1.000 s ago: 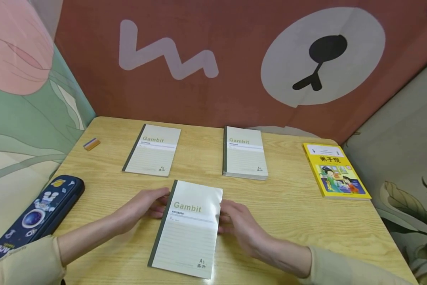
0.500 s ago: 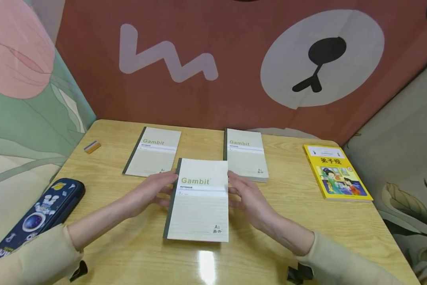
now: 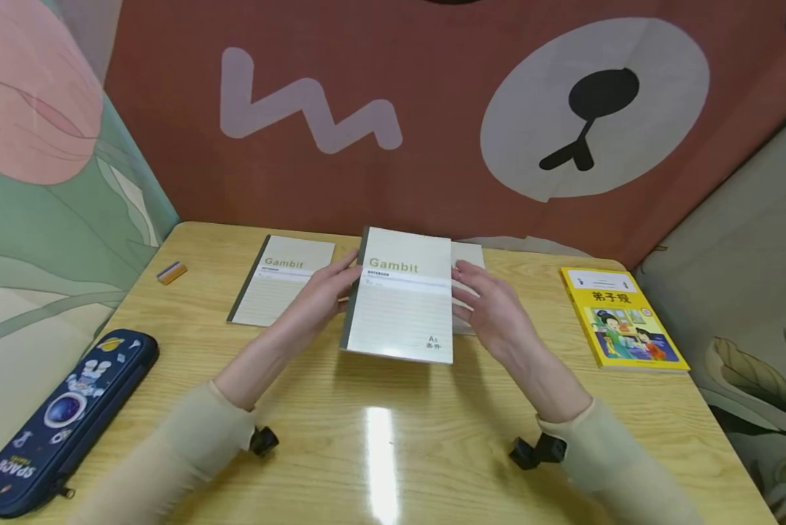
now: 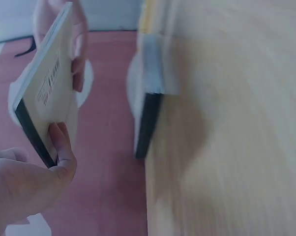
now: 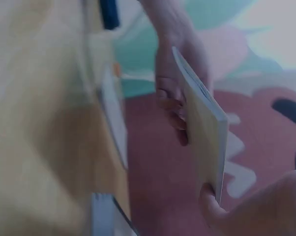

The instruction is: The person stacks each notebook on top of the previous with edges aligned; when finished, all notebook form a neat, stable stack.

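Gripping a notebook (image 3: 399,299) by opposite edges, the left hand (image 3: 322,293) and right hand (image 3: 496,310) hold it between them above the table (image 3: 301,437) in the head view. The left wrist view shows the left hand curled round its dark spine (image 4: 35,132). Blurrier, the right wrist view suggests the right hand pinching the other edge (image 5: 221,157).

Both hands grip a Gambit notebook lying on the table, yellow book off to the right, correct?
Not lying on the table: the left wrist view shows the notebook held clear of it, in left hand and right hand. The rest holds.
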### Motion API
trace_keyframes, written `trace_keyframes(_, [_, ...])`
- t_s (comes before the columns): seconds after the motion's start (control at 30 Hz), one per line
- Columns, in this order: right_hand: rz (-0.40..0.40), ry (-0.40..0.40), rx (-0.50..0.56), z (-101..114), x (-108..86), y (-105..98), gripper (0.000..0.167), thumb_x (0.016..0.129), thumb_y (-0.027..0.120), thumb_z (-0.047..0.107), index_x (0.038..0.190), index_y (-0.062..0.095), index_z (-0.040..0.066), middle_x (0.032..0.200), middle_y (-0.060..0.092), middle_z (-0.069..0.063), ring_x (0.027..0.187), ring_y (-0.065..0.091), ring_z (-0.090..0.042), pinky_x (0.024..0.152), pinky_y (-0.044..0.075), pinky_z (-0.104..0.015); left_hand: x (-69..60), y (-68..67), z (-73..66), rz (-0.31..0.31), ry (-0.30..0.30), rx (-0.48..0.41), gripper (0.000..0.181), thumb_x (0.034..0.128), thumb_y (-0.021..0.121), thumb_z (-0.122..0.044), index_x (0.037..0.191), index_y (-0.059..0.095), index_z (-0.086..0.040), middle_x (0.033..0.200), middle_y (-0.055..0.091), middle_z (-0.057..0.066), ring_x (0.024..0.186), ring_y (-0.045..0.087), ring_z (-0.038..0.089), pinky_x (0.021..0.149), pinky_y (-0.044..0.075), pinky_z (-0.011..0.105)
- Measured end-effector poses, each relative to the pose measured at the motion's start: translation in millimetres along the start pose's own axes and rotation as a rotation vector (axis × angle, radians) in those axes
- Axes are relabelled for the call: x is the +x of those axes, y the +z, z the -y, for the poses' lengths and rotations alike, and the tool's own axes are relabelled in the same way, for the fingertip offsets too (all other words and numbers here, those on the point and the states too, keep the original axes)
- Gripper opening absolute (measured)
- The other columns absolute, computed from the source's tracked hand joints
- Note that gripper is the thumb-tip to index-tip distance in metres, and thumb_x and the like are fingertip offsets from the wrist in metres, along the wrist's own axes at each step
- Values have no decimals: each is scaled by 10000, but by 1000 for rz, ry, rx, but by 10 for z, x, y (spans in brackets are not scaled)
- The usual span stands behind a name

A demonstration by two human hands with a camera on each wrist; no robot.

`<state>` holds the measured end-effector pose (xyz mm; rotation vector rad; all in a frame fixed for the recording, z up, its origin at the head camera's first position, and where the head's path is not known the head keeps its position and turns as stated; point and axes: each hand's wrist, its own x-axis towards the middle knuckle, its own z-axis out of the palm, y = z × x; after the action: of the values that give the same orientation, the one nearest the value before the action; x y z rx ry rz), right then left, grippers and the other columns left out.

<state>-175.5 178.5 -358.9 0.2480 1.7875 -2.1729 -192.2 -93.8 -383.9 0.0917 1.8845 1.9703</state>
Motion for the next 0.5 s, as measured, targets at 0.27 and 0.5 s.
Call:
trace_keyframes(0.27, [-95, -57, 196, 149, 263, -216, 577, 1092, 429, 153, 1638, 250, 111, 1685, 286, -70, 1513, 368, -194, 1240, 354, -271, 405, 337, -31, -88, 93, -240, 580, 1104, 460, -290, 1641, 271, -180, 1663, 379, -7, 1490, 423, 179, 1234, 386, 423])
trace_keyframes(0.5, [-157, -100, 320, 156, 421, -436, 546, 1086, 452, 159, 1617, 330, 138, 1699, 300, -45, 1549, 336, -187, 1306, 247, -289, 631, 577, -28, -127, 101, -360, 566, 1090, 488, -287, 1623, 326, -184, 1648, 398, 1, 1409, 443, 174, 1163, 404, 375])
